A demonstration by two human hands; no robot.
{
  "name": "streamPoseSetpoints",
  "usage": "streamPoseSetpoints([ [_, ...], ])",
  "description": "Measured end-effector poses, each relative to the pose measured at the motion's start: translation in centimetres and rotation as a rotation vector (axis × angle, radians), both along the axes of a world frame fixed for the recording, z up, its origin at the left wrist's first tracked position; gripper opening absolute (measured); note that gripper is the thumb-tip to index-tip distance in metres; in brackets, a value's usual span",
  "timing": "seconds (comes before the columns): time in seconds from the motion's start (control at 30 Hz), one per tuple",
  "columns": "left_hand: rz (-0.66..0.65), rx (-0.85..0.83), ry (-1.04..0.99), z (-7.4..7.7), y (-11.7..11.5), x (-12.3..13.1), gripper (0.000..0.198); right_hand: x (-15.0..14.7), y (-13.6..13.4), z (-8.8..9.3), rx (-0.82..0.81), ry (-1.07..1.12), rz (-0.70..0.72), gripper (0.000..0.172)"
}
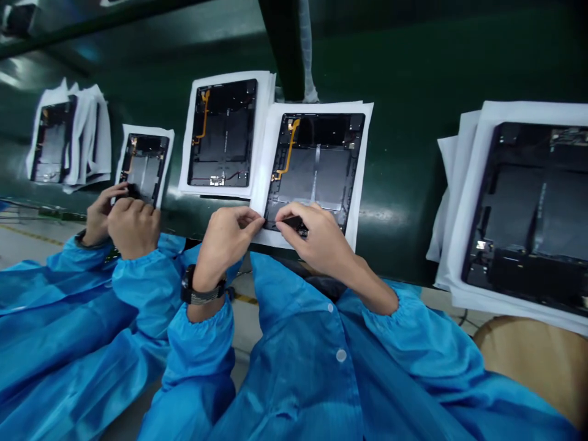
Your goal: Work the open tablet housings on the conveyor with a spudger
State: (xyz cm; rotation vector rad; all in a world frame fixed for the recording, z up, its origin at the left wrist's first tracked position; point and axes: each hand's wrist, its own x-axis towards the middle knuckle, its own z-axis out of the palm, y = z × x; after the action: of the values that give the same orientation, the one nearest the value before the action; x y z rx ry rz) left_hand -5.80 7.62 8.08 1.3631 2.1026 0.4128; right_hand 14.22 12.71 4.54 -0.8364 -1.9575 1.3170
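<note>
The left hand (227, 236) and the right hand (316, 236) meet at the near edge of an opened tablet (315, 168). The left hand, with a dark watch (202, 293) at the wrist, has its thumb and forefinger pinched together right at the tablet's lower left corner; whether they grip anything is too small to tell. The right hand pinches a small black part (294, 223) between thumb and fingertips and presses it down on the tablet's bottom edge. Both arms come out of blue smock sleeves (294, 367).

That tablet lies back-open on a white sheet (361, 184) on the dark green counter (404, 153), straight ahead of the person. Inside it an orange flex cable (289, 150) runs down the left side beside the grey battery area.

To the left, a co-worker in the same blue smock has both hands (124, 217) on a smaller opened tablet (144, 165), also on white paper. At the near right, beside a round wooden stool seat (537, 361), another opened tablet (533, 214) sits on a stack of white sheets.

Farther back, just beside the worked tablet's upper left, a further opened tablet (223, 131) rests on its own paper stack. At the far left one more tablet (52, 144) lies among loose white sheets.
</note>
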Motion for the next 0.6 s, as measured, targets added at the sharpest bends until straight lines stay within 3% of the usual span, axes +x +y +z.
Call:
streamPoseSetpoints([
  [0.2, 0.024, -0.042, -0.054, 0.6, -0.2, 0.0, 0.027, -1.5, 0.5, -0.5, 0.008, -0.048, 0.030, 0.009],
  [0.6, 0.018, -0.041, -0.104, 0.2, -0.1, -0.4, 0.025, -2.2, 0.4, -0.8, 0.001, -0.072, -0.018, 0.010],
])
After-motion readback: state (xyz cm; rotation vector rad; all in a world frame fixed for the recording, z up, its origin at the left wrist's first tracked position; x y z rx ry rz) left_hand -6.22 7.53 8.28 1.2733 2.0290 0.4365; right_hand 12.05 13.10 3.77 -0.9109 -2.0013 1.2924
